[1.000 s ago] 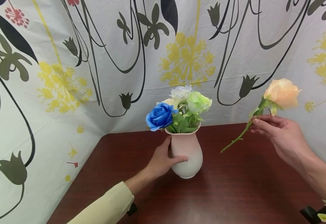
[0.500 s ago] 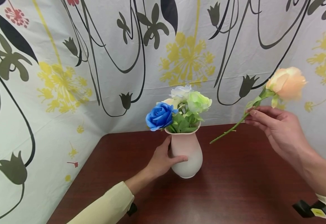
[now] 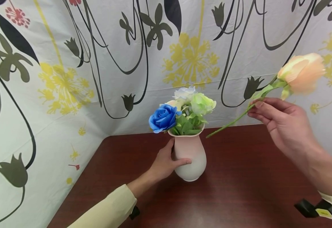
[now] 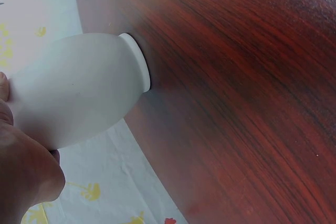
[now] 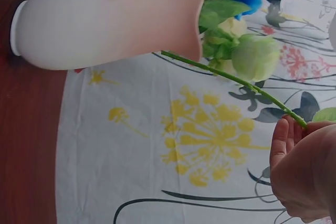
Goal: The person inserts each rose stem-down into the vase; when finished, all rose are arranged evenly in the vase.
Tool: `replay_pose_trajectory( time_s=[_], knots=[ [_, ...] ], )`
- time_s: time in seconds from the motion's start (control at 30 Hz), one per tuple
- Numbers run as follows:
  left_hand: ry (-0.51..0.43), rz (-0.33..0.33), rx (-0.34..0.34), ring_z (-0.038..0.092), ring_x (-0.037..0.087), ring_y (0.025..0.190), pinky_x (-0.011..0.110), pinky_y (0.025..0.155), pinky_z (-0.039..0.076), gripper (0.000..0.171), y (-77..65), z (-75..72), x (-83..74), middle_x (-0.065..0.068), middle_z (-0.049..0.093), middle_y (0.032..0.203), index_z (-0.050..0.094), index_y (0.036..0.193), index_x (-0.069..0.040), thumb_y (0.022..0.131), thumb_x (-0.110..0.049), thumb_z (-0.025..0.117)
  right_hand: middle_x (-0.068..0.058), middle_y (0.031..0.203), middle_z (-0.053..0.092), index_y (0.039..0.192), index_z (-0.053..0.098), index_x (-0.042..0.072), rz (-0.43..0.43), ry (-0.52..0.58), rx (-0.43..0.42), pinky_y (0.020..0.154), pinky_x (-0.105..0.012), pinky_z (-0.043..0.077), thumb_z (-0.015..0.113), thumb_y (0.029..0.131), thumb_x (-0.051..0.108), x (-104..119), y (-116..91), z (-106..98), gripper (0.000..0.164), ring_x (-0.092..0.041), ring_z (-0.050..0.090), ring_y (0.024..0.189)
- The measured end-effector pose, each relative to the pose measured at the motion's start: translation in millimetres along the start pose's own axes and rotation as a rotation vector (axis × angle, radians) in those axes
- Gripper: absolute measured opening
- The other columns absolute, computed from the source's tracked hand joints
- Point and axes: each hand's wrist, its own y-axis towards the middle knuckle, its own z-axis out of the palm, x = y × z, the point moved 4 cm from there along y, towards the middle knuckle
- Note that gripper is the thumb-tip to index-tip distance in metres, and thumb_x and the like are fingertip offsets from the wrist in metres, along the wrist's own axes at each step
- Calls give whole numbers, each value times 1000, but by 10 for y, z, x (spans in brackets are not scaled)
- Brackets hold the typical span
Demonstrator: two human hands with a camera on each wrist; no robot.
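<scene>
A pale pink-and-white vase [image 3: 192, 155] stands upright on the table, its left side gripped by my left hand [image 3: 163, 161] with the thumb across the front. In its mouth sit a blue rose [image 3: 163, 118], a light green flower [image 3: 202, 104], a white flower [image 3: 184, 93] and a cream one partly hidden. To the right, my right hand [image 3: 288, 122] pinches the stem of a peach rose [image 3: 301, 73]. That stem [image 3: 228, 127] slants down to the left, its cut end just right of the vase's rim. In the right wrist view the stem [image 5: 236, 80] overlaps the rim's edge.
The dark red-brown wooden table [image 3: 240, 190] reaches back to a white cloth [image 3: 106, 85] with printed flowers, which hangs behind and along the left side. Small black devices [image 3: 317, 209] are strapped at both wrists.
My right hand has risen with the peach rose, and the stem's lower end has swung up and left toward the vase's rim. The left hand and vase have stayed put.
</scene>
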Motion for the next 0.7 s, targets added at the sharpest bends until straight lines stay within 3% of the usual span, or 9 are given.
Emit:
replay_pose_trajectory(
  time_s=[0.17,0.4,0.7],
  knots=[
    [0,-1,1,60,14,131,44,110,51,89,1,-2,1,-6,60,148,37,160,-24,89,-46,87,-22,106,76,112,71,-16,-33,105,-14,87,-40,63,59,100,-16,93,51,63,17,-35,76,90],
    [-1,9,-3,60,15,131,45,109,52,89,-8,-3,-19,-4,60,147,38,160,-22,89,-46,86,-22,107,76,116,70,-16,-57,118,-56,85,-40,64,63,99,-15,177,113,138,19,-35,76,88],
    [8,6,-2,60,15,131,44,108,52,89,-3,-3,-14,-5,60,147,38,160,-23,89,-45,87,-23,104,76,112,72,-16,-73,151,-39,82,-42,64,63,97,-17,129,151,245,18,-36,76,85]
  ],
)
